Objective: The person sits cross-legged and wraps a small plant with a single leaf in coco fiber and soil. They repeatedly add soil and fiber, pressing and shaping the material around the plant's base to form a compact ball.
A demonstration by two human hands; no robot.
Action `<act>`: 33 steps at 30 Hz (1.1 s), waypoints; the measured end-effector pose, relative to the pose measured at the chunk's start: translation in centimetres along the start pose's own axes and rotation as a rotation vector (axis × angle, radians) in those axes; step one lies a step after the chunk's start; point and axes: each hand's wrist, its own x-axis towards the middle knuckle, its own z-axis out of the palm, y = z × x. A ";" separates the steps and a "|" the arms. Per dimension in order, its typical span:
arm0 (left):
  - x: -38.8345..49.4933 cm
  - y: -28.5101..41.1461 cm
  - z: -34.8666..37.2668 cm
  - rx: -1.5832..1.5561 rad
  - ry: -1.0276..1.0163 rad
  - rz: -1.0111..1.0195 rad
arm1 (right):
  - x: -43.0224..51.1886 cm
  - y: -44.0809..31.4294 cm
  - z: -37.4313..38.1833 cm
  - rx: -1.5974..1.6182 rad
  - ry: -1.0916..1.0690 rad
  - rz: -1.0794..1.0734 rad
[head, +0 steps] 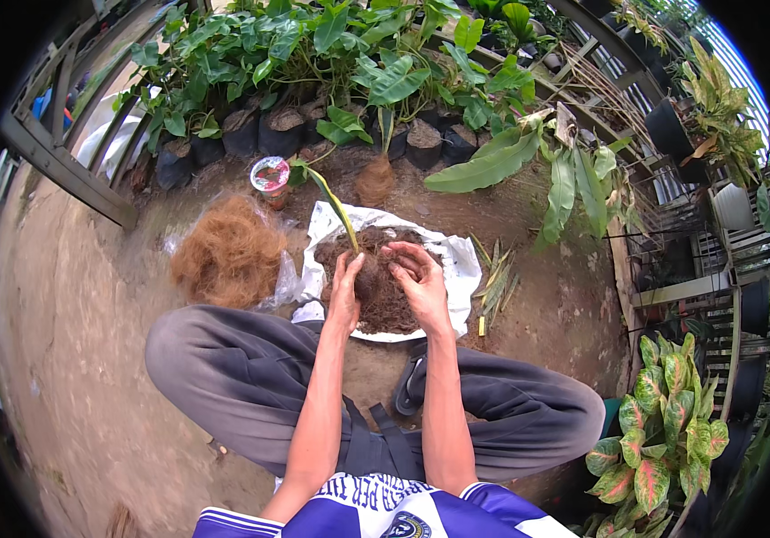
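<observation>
My left hand (344, 290) holds a yellow-edged snake plant cutting (335, 202) near its base, where a dark clump of soil and fibre (373, 272) sits between my hands. The leaf stands tilted, its tip leaning away to the left. My right hand (418, 281) is cupped just right of that clump, fingers curled and apart from the thumb; nothing plainly shows in its grip. Both hands are over a white sack (463, 262) with its rim rolled down, filled with dark, fibrous potting soil (385, 316).
Left of the sack, brown coconut fibre (230, 252) lies on clear plastic. Beyond are a printed plastic cup (269, 176) and a fibre-wrapped root ball (375, 181) with a short leaf. Cut leaf pieces (496, 286) lie at right. Black grow bags (282, 132) line the back.
</observation>
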 end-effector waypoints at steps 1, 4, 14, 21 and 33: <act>-0.1 -0.2 0.2 0.043 -0.006 0.003 | -0.2 -0.1 0.3 0.010 0.009 0.001; -0.6 -0.8 0.8 0.023 -0.051 0.028 | -0.7 -0.2 0.4 -0.217 0.018 -0.011; -0.5 -1.6 1.5 0.025 0.077 0.112 | -1.2 0.5 -0.1 -0.165 0.118 -0.057; 0.1 -1.9 0.6 -0.112 0.180 0.153 | -1.1 2.9 -2.8 0.434 0.173 -0.028; -0.6 -0.5 0.9 0.434 0.198 0.327 | -0.7 6.0 -3.0 -0.434 0.152 0.111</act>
